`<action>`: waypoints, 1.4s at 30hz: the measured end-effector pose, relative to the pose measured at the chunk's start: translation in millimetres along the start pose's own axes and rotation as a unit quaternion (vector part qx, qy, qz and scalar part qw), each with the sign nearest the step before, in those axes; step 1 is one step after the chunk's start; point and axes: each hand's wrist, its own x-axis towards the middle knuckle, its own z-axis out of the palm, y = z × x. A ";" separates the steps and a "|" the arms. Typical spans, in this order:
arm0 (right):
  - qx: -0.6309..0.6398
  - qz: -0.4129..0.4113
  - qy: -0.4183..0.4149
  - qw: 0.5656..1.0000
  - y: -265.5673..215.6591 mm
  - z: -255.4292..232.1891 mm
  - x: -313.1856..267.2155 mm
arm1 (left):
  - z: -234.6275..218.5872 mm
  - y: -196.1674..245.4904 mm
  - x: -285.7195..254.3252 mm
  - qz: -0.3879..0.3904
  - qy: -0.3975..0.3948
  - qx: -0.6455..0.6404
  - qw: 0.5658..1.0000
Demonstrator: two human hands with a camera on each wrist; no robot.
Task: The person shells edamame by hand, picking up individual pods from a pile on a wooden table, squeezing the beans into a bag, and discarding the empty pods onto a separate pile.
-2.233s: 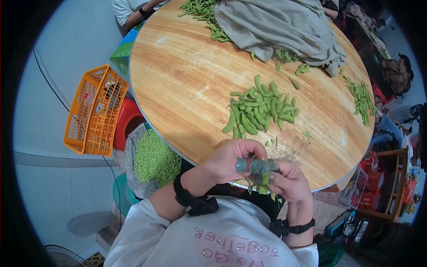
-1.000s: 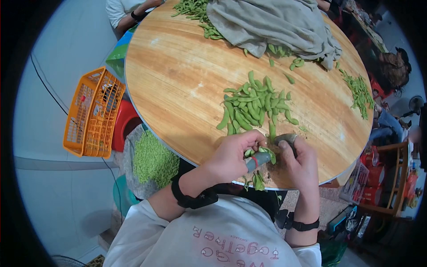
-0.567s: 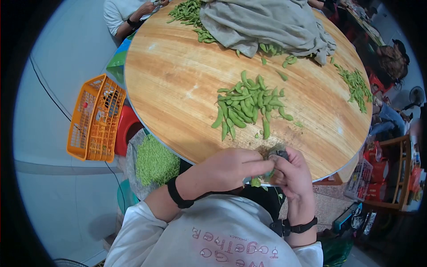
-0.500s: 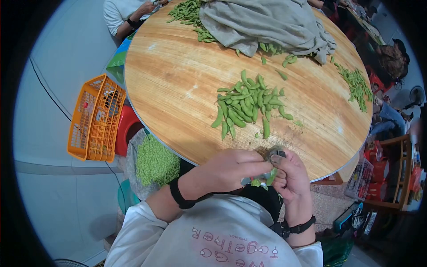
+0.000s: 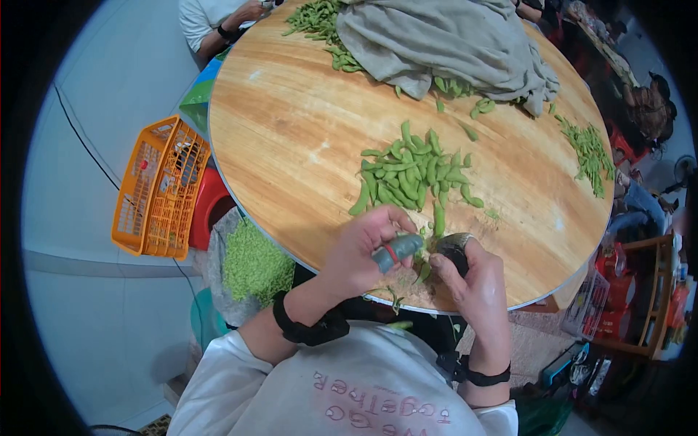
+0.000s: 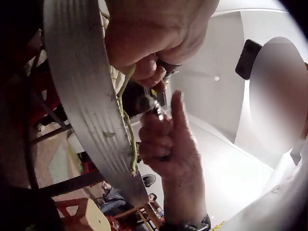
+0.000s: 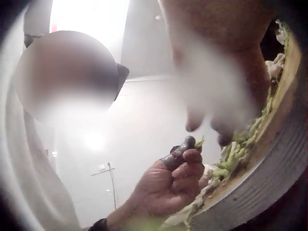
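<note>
Overhead first: both hands work at the near rim of the round wooden table (image 5: pixel 291 145). Left hand (image 5: pixel 360 251) has fingers curled, with a grey finger cover (image 5: pixel 396 249) banded in red on one finger, pinching at a green pod (image 5: pixel 423 270) that hangs between the hands just over the table edge. Right hand (image 5: pixel 476 280) is curled too, thumb tip in a dark cover (image 5: pixel 452 251), gripping the same pod from the other side. Just beyond the hands lies a loose pile of pods (image 5: pixel 414 174); a grey cloth (image 5: pixel 451 43) covers more pods at the far side, and a smaller strip of pods (image 5: pixel 589 152) lies off to the right. Orange basket (image 5: pixel 160 189) stands on the floor left of the table, and a tub of shelled beans (image 5: pixel 251 261) sits under the rim near it. Left wrist view, from below the rim: left hand (image 6: pixel 154 38) is close and blurry at top, fingers bent down; right hand (image 6: pixel 166 139) is fisted below it, a stringy pod strip (image 6: pixel 127 134) dangling along the table edge. Right wrist view: right hand (image 7: pixel 216 72) is a blur up close, grip cannot be told there; left hand (image 7: pixel 173 185) is closed, covered fingertip pinching a green scrap.
</note>
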 end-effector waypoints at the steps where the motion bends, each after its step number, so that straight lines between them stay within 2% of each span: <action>1: 0.142 0.030 -0.027 0.989 -1.2 0.3 2.5 | -0.9 -5.9 1.1 0.003 -0.037 -0.025 0.999; 2: 0.279 0.060 -0.056 0.957 -2.8 0.6 4.3 | -0.2 -9.4 1.7 0.007 -0.074 -0.050 0.996; 3: 0.308 0.095 -0.096 0.942 -4.7 1.3 3.5 | 3.9 -9.7 2.2 -0.002 -0.056 -0.042 0.998; 4: 0.304 0.093 -0.099 0.943 -3.7 3.2 3.4 | 3.7 -8.1 3.3 0.003 -0.054 -0.044 0.998; 6: 0.276 0.056 -0.052 0.958 3.3 9.8 5.6 | 2.5 -5.2 5.8 -0.053 -0.092 -0.089 0.990; 7: 0.251 0.006 -0.015 0.968 5.0 13.0 6.6 | 5.2 -3.7 6.8 -0.049 -0.090 -0.092 0.990; 8: 0.247 0.005 -0.018 0.969 4.9 16.3 5.7 | 9.7 -2.5 6.2 -0.050 -0.060 -0.109 0.991; 9: 0.129 -0.061 0.056 0.988 4.2 19.7 4.2 | 13.5 -3.1 5.6 -0.053 -0.031 -0.125 0.990; 10: 0.008 -0.125 0.129 0.984 2.6 22.4 3.9 | 14.2 -7.9 5.1 -0.051 -0.032 -0.128 0.990; 12: -0.157 -0.208 0.135 0.956 -3.5 19.8 2.8 | 11.9 -18.1 3.8 -0.102 -0.004 -0.234 0.967; 13: -0.169 -0.224 0.149 0.948 -1.0 21.8 3.2 | 11.2 -17.3 3.0 -0.129 0.010 -0.253 0.959; 17: -0.221 -0.261 0.167 0.925 5.3 30.2 0.8 | 11.5 -11.0 0.7 -0.145 0.030 -0.236 0.961; 19: -0.222 -0.267 0.157 0.925 5.2 31.8 0.1 | 6.9 -5.4 1.1 -0.154 0.006 -0.161 0.975; 20: -0.222 -0.271 0.151 0.924 4.8 32.8 0.3 | 6.0 -2.8 2.3 -0.153 0.008 -0.162 0.975; 22: -0.216 -0.269 0.144 0.928 2.6 35.4 0.4 | 4.5 0.9 3.4 -0.106 0.002 0.036 0.994; 23: -0.210 -0.266 0.139 0.930 1.7 36.3 0.8 | 3.2 1.2 4.2 -0.105 0.005 0.035 0.994; 25: -0.210 -0.262 0.133 0.932 3.4 39.1 1.5 | 1.2 0.3 5.0 -0.073 -0.001 0.144 0.987; 28: -0.222 -0.244 0.118 0.937 3.0 39.9 1.7 | 3.2 -3.5 3.9 -0.025 0.024 0.178 0.983; 30: -0.233 -0.230 0.109 0.939 0.8 36.8 3.9 | 1.3 -9.4 5.6 -0.040 0.037 0.160 0.986; 32: -0.038 -0.130 0.068 0.988 -4.3 23.9 9.2 | -2.5 -10.6 6.4 -0.056 0.049 0.141 0.987; 33: -0.039 -0.087 0.113 0.989 -5.8 17.7 14.4 | -6.7 -9.6 6.8 -0.041 0.031 0.211 0.976; 34: -0.038 -0.085 0.112 0.989 -2.6 14.2 22.5 | -9.1 -8.8 7.0 -0.026 0.012 0.280 0.960; 35: -0.155 -0.068 0.117 0.979 2.5 12.4 30.6 | -3.1 4.6 3.6 0.013 -0.034 0.392 0.919; 36: -0.270 -0.050 0.120 0.954 8.5 11.8 33.6 | 0.0 11.7 2.5 0.011 -0.037 0.392 0.919; 37: -0.265 -0.075 0.111 0.955 14.0 12.8 33.6 | 1.9 17.5 2.8 -0.088 -0.151 0.354 0.919; 38: -0.266 -0.078 0.110 0.955 13.2 13.0 30.9 | 2.5 20.3 3.1 -0.185 -0.260 0.308 0.896; 39: -0.239 -0.069 0.098 0.964 12.0 14.2 24.6 | 0.2 12.9 0.4 -0.143 -0.234 0.292 0.916; 40: -0.212 -0.059 0.088 0.971 12.3 14.8 18.3 | 1.1 6.7 -1.2 -0.142 -0.235 0.294 0.915; 41: -0.152 -0.079 0.124 0.977 17.7 15.6 13.8 | 3.2 0.6 -2.2 -0.126 -0.132 0.219 0.958; 42: -0.152 -0.078 0.124 0.977 18.5 15.3 10.0 | 5.7 -3.0 -2.3 -0.109 -0.024 0.139 0.984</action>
